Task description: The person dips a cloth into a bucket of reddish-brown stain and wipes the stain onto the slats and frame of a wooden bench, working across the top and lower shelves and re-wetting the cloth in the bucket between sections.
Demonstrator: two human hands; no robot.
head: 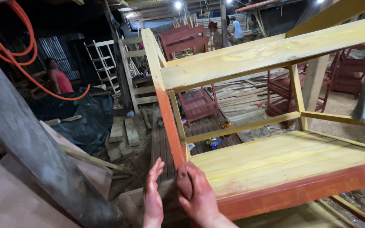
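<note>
A small stain-soaked rag (pixel 185 180) is being pinched in the grip of the right hand (pixel 199 198) and pressed against the foot of the upright post (pixel 170 122) of a yellow wooden shelf frame (pixel 275 52), just where the post is meeting the lower shelf (pixel 284 158). The left hand (pixel 152 198) is being held spread and flat at nine o'clock of the rag, with nothing gripped; both hands are being coated in red-brown stain.

The post is being turned red from the bottom up, and the front edge (pixel 309 190) of the lower shelf is already red. From here, stain could be smeared onto the yellow top of the shelf, since the rag is being worked right at the corner. The frame appears tilted and is not being steadied by either hand, so it could be pushed off balance by the rubbing. Wet, slick fingers could also let the rag slip.

No packages, labels or signs are being shown legibly. A small blue-and-green wrapper-like scrap (pixel 213 142) is lying on the floor boards at twelve o'clock of the hands; an orange hose (pixel 5 46) is hanging at ten o'clock.
</note>
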